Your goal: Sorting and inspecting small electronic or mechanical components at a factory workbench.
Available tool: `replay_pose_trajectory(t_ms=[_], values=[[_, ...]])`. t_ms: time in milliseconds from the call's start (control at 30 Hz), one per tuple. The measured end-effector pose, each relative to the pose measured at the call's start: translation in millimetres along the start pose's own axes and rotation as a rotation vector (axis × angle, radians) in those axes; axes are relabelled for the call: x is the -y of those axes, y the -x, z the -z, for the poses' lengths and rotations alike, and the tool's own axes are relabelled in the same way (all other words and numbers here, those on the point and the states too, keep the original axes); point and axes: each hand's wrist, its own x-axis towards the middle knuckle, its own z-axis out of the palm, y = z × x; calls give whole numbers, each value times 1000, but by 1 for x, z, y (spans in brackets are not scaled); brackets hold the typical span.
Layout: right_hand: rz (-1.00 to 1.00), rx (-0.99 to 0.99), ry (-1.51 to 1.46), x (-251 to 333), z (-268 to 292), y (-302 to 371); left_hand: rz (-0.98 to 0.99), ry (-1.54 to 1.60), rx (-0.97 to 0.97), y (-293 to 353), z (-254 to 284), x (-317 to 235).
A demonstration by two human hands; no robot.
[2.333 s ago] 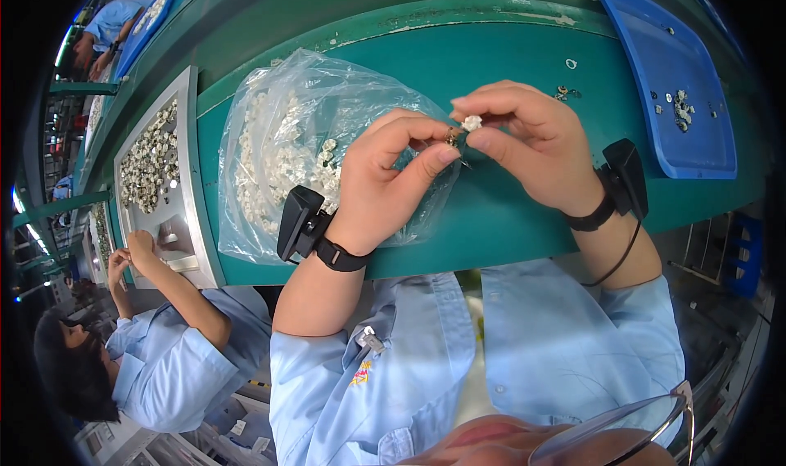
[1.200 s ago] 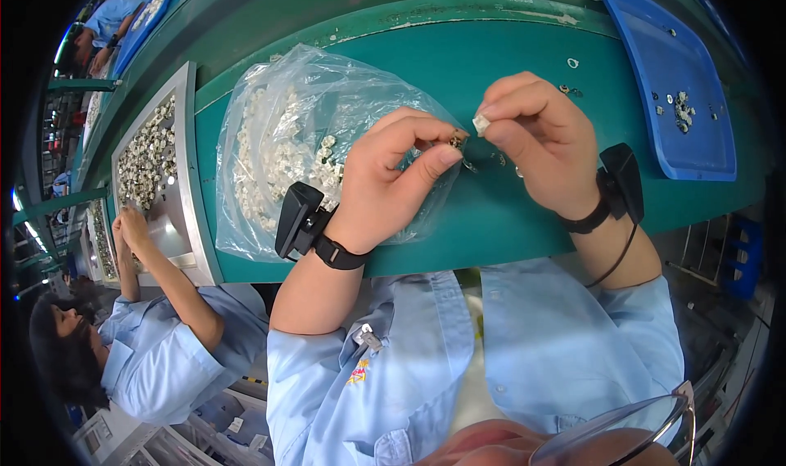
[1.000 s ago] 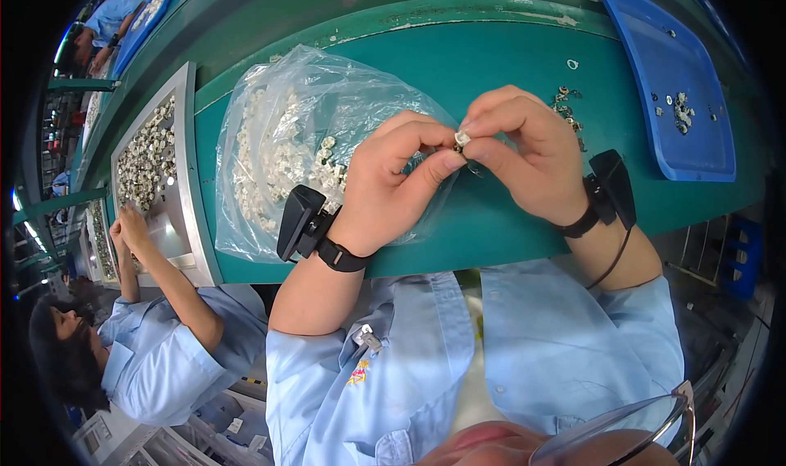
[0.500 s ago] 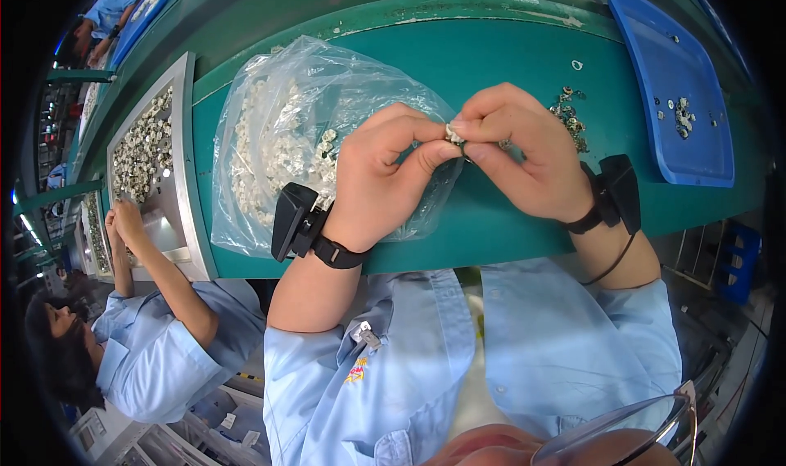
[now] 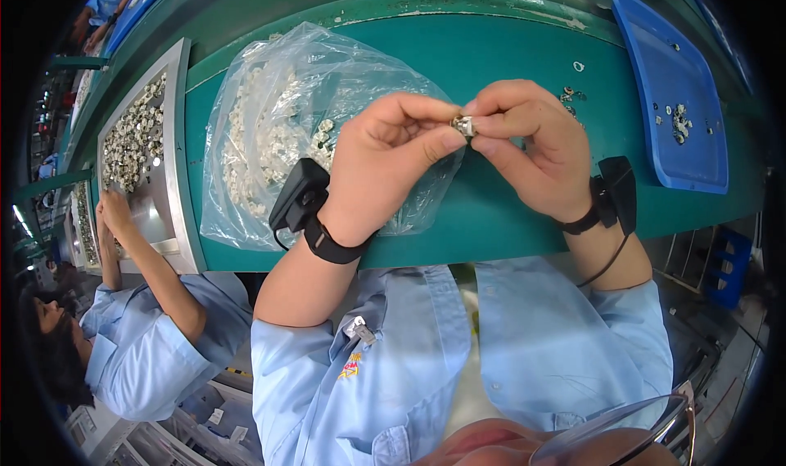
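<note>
Between my fingertips, above the green work surface (image 5: 508,212), is a small white and metallic part (image 5: 464,126). My left hand (image 5: 385,159) pinches it from the left with thumb and forefinger. From the right, the thumb and fingers of my right hand (image 5: 536,143) grip the same part. Its exact kind is too small to make out, and the fingertips cover some of it. Just left of and behind my left hand lies a clear plastic bag (image 5: 352,65) with many small white parts (image 5: 258,143) in it. Loose dark and metallic pieces (image 5: 571,96) lie beyond my right hand, partly hidden by it.
A blue tray (image 5: 647,65) with a few small parts stands at the far right. On the left, a metal-framed tray (image 5: 190,212) holds a heap of similar parts, where a co-worker's hands (image 5: 113,212) are busy. A raised green ledge (image 5: 393,4) runs along the back.
The small part has turned between my fingers and shows more metal. My left fingers have shifted slightly right around it, and the whole view has moved a little.
</note>
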Motion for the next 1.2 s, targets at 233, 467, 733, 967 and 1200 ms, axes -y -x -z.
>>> replay_pose_trajectory(t_ms=[233,467,733,967,1200], values=[[-30,-23,37,2,0,-1,0,228,-2,2,-3,3],[67,-45,62,1,-4,1,-279,-239,-13,3,2,9],[39,95,80,1,2,-2,-291,-329,-15,4,2,13],[5,60,4,-4,2,-1,-169,-146,-82,4,-3,12],[11,40,39,-2,-2,-1,-231,-298,-46,5,2,16]])
